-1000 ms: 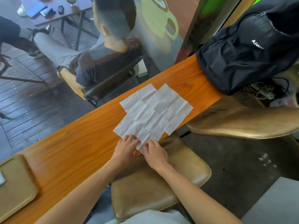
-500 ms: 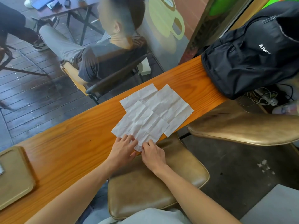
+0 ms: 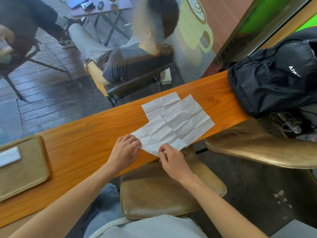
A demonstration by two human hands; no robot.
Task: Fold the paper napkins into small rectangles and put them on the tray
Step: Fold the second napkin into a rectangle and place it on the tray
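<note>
Head camera is showing my left hand [image 3: 126, 152] and my right hand [image 3: 173, 160] both pinching the near edge of the top paper napkin [image 3: 159, 136], which is lying unfolded on the wooden counter [image 3: 82, 134] over two other napkins at about 1 o'clock from it. I am judging it very light, soft and easy to tear, so I am taking it by the corners only, while the tray [image 3: 25, 176] is waiting at 9 o'clock, with one folded napkin [image 3: 9, 156] lying on it.

Three open napkins [image 3: 178, 122], one folded napkin [image 3: 9, 156], one tray [image 3: 30, 170]
</note>
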